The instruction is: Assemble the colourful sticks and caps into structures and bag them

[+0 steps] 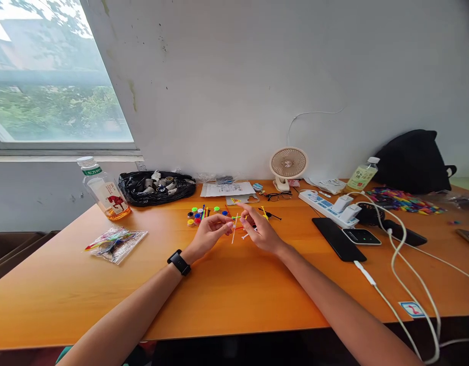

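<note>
My left hand (210, 233), with a black watch at its wrist, is closed, its thumb and fingers pinching a thin white plastic stick (233, 236) that slants downward. Close on the other side, my right hand (262, 233) has its fingers bent toward the stick's upper part. A small yellow-green bit (237, 217) shows between the two hands; what the right fingertips grip is partly hidden. Behind my left hand lie several small round coloured pieces (191, 222) and coloured sticks (204, 211). Yellow sticks (264, 211) and a white piece (245, 236) lie around my right hand.
At left are a clear bag of coloured parts (118, 245), a drink bottle (105, 190) and a black plastic bag (158, 188). A small fan (288, 165) stands behind. To the right are a power strip (326, 207), a black phone (338, 239) and white cables (398, 244).
</note>
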A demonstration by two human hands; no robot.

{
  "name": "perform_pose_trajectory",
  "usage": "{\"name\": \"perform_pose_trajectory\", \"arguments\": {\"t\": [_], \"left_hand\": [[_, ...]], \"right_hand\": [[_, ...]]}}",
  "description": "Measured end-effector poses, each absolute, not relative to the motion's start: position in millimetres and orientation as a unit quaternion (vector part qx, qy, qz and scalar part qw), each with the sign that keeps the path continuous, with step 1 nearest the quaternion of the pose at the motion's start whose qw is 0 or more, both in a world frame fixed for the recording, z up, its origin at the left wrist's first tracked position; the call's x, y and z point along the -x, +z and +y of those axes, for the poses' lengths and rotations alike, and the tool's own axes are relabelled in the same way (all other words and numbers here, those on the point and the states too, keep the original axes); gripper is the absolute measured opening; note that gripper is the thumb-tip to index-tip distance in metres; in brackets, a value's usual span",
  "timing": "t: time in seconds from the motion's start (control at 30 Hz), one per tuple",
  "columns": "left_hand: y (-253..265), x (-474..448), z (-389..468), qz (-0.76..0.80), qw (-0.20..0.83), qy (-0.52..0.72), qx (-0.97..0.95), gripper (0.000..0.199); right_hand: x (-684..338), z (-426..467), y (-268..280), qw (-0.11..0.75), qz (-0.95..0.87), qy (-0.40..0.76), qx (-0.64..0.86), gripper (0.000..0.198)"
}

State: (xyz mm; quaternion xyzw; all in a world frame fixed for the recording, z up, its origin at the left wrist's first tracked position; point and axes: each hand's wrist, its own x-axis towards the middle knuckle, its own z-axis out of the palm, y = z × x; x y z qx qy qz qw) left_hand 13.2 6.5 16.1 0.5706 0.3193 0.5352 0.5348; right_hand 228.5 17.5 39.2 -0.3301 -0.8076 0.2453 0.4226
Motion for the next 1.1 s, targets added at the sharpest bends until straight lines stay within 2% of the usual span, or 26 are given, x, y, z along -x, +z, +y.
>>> {"name": "perform_pose_trajectory", "arguments": {"t": [0.1, 0.2, 0.27, 0.33, 0.43, 0.6, 0.77, 0.93, 1.1], "left_hand": [[18, -12, 7, 0.335, 0.518, 0.559, -0.554, 0.035], [20, -12, 7, 0.339, 0.510, 0.568, -0.550, 0.035], [20, -12, 7, 0.337, 0.508, 0.568, -0.553, 0.035], [20, -13, 7, 0.337, 0.509, 0.569, -0.551, 0.035], [18, -14, 8, 0.332, 0.515, 0.568, -0.548, 0.036], [18, -14, 5, 0.335, 0.517, 0.554, -0.560, 0.036], [17, -16, 3, 0.331, 0.526, 0.538, -0.570, 0.036], [16, -16, 3, 0.322, 0.535, 0.534, -0.570, 0.035], [12, -18, 5, 0.342, 0.501, 0.522, -0.600, 0.036]], "right_hand": [[-230, 15, 42, 0.407, -0.815, 0.253, 0.326, 0.035], [-233, 16, 44, 0.339, -0.830, 0.291, 0.334, 0.061], [-234, 17, 45, 0.335, -0.816, 0.324, 0.342, 0.070], [-233, 18, 46, 0.370, -0.791, 0.343, 0.346, 0.066], [-231, 17, 47, 0.403, -0.776, 0.336, 0.350, 0.047], [-226, 14, 42, 0.383, -0.802, 0.289, 0.356, 0.026], [-225, 14, 37, 0.365, -0.821, 0.254, 0.357, 0.025], [-226, 14, 39, 0.356, -0.823, 0.266, 0.353, 0.027], [-225, 11, 40, 0.341, -0.832, 0.275, 0.342, 0.026]]}}
